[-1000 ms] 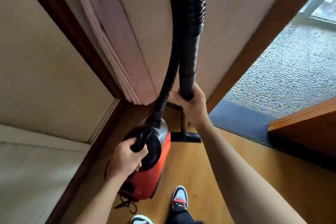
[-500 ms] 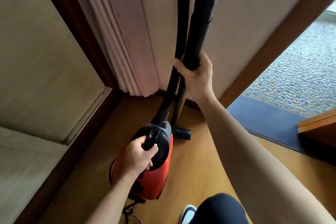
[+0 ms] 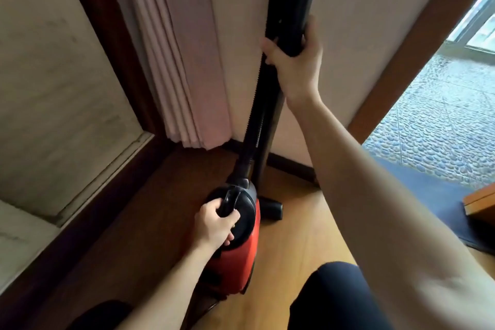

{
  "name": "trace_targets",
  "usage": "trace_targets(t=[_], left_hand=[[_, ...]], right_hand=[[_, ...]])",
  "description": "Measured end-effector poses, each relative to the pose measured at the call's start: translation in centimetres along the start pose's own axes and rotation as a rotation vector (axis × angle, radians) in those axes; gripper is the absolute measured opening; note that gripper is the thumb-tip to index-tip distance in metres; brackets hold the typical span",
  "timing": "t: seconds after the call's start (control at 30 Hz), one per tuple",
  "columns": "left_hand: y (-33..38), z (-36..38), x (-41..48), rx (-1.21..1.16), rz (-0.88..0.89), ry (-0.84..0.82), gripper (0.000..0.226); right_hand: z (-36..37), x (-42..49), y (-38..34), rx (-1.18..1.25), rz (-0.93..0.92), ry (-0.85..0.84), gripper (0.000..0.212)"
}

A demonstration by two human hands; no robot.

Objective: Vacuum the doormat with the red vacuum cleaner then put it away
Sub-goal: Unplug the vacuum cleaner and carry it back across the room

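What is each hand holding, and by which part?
Left hand grips the red vacuum cleaner by its black carry handle; right hand grips its upright black tube.

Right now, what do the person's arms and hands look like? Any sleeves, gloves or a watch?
Both arms are bare as far as they show; no sleeve comes into view. The left hand and the right hand wear no gloves, and neither wrist carries a watch or band. Whether a finger bears a ring is too small to tell. Dark trousers cover the knees.
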State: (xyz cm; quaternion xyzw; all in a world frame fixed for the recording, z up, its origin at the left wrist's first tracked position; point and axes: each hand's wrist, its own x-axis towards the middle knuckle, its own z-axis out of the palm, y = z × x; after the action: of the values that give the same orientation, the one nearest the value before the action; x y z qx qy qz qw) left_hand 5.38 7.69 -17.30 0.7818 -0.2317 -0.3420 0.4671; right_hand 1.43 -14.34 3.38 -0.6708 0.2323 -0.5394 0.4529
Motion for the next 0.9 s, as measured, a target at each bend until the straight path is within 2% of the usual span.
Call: trace_targets(t=[0.2, 0.33, 0.53, 0.9], left_hand=[[-0.6, 1.1, 1.2, 0.019, 0.033, -0.007, 0.009], [-1.7, 1.8, 1.7, 0.014, 0.025, -0.008, 0.014], [-4.1, 1.8, 1.4, 0.023, 0.013, -0.006, 0.004], [-5.1, 2.7, 3.5, 0.024, 0.011, -0.016, 0.008]], right_hand=[[0.4, -3.7, 4.6, -0.052, 0.240, -0.005, 0.023], [0.6, -4.8, 7.1, -0.069, 0.313, 0.016, 0.023], [1.2, -5.3, 10.1, -0.077, 0.337, 0.013, 0.027], [2.3, -4.0, 12.3, -0.020, 0.224, 0.068, 0.031]])
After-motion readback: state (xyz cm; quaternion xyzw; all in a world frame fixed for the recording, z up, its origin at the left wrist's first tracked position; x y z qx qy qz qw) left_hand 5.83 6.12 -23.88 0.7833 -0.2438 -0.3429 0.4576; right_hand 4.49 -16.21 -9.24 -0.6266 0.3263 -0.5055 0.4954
